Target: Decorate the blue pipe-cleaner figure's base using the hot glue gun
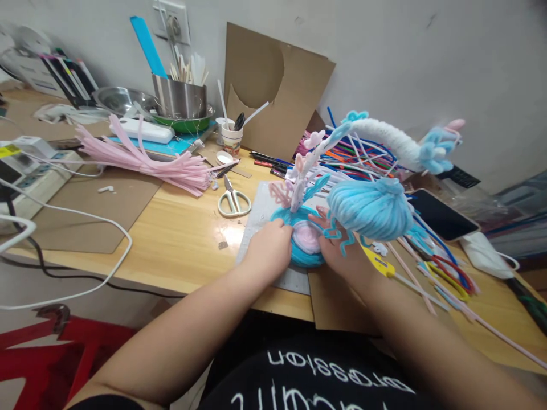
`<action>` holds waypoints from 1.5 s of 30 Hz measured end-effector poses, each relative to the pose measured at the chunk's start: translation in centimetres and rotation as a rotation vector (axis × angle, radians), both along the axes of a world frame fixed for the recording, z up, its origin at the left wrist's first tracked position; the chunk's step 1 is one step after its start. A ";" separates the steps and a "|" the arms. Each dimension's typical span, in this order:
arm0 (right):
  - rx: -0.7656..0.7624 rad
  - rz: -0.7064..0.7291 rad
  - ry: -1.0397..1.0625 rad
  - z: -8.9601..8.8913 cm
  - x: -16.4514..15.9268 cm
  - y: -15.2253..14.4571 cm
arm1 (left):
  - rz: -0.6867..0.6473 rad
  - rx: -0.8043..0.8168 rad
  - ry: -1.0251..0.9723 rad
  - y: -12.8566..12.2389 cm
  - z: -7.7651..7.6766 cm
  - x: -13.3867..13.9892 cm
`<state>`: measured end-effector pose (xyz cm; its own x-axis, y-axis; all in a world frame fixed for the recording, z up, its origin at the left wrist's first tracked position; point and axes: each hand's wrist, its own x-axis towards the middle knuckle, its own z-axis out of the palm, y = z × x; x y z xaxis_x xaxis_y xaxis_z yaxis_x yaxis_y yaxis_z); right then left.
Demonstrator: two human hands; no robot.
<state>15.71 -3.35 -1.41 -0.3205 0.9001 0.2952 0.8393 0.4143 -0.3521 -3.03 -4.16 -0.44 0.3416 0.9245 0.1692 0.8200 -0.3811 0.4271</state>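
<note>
Well to the left of the left hand (269, 247) lies a bundle of pink pipe cleaners (149, 159), with white scissors (233, 202) just above it. The left hand grips the left edge of a blue and pink pipe-cleaner disc (305, 242) on the wooden table (179, 228). The right hand (346, 256) grasps the disc's right side, beneath a fluffy blue tuft (370, 208); loose coloured pipe cleaners (367, 154) lie beyond.

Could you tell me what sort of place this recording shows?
Probably a home craft desk: a wooden table holds pink pipe cleaners, scissors, and a blue and pink fuzzy figure that both hands work on.
</note>
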 end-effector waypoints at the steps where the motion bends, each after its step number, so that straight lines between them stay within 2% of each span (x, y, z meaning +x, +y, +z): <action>1: -0.001 -0.022 0.002 -0.1 -0.1 0.0 | 0.001 -0.002 0.004 0.0 0.0 0.0; 9: -0.099 -0.050 -0.080 0.3 -1.0 0.2 | 0.001 0.002 0.009 0.0 0.0 0.0; 16: 0.025 0.110 -0.104 0.5 -1.3 -1.1 | 0.014 -0.001 0.041 0.0 0.2 0.1; 19: 0.021 0.113 -0.157 1.0 -1.8 -1.5 | 0.014 -0.005 0.028 0.1 0.2 0.1; 22: -0.030 0.138 -0.087 1.3 -2.0 -1.3 | 0.016 -0.012 0.009 0.1 0.1 0.1; 25: -0.056 0.013 0.042 1.3 -1.8 -0.6 | 0.012 -0.019 -0.001 0.0 0.1 0.0; 28: -0.027 -0.142 0.015 1.0 -1.5 0.0 | 0.008 -0.019 -0.006 0.1 0.0 -0.1; 33: -0.049 0.021 -0.154 0.7 -1.7 -0.5 | 0.001 -0.006 0.003 0.0 -0.1 0.0; 42: 0.026 0.146 -0.170 1.4 -1.6 -0.9 | 0.026 -0.090 -0.110 0.4 0.5 -1.4; 45: 0.001 0.115 -0.196 1.7 -1.7 -0.9 | 0.016 -0.136 -0.147 0.6 0.5 -2.3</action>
<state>13.97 -4.30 0.28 -0.4719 0.8543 0.2181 0.8390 0.5111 -0.1865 -5.38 -3.59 0.06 0.3071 0.9475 0.0897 0.7503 -0.2990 0.5896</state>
